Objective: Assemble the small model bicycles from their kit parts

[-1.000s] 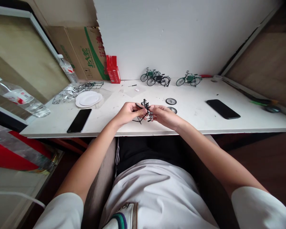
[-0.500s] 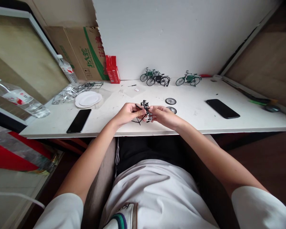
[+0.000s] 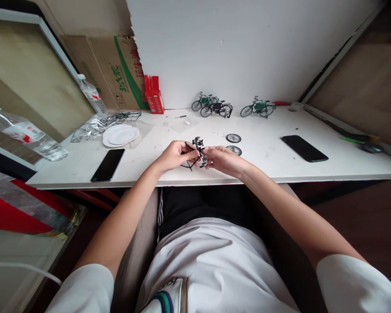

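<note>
Between my two hands is a black model bicycle frame (image 3: 198,146), held just above the front part of the white table. My left hand (image 3: 175,155) grips it from the left, thumb across the frame. From the right, the thumb and fingers of my right hand (image 3: 224,159) pinch its side; whether a small part sits in that pinch is hidden. Two loose spoked model wheels lie beyond my right hand: one wheel (image 3: 233,138) is fully visible, and the nearer wheel (image 3: 234,150) is partly behind the hand.
Assembled model bicycles (image 3: 257,107) stand along the back wall. A small screwdriver (image 3: 180,116) lies near them. White round plates (image 3: 120,135) and a phone (image 3: 107,165) are on the left, with water bottles (image 3: 29,132) beyond. Another black phone (image 3: 304,148) lies right.
My right fingers have shifted very slightly against the bicycle frame. Both hands keep hold in nearly the same place, and the other things are still.
</note>
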Motion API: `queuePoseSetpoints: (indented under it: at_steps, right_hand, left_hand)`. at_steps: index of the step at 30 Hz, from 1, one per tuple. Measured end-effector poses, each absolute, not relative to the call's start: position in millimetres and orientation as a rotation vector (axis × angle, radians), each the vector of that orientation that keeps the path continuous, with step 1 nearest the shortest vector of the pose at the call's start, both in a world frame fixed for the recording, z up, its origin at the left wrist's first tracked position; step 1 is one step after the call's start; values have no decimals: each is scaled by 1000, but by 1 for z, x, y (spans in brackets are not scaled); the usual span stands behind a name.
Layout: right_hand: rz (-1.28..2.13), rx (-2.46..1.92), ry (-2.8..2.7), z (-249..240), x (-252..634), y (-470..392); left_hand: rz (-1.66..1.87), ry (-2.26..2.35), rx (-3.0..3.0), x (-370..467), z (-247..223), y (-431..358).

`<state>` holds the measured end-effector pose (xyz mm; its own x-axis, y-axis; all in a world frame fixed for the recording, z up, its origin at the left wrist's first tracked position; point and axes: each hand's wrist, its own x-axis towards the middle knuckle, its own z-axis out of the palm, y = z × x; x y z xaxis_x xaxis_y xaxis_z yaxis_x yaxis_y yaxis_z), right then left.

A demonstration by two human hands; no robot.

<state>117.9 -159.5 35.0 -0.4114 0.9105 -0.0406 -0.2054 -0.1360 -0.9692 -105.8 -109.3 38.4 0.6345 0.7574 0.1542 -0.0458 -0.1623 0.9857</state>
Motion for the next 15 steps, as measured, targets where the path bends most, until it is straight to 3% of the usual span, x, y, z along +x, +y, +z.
queuePoseSetpoints:
  at_steps: [15]
  right_hand:
    - [1668, -890, -1160, 32, 111, -160]
  left_hand:
    - [865, 622, 1543, -100, 29, -105]
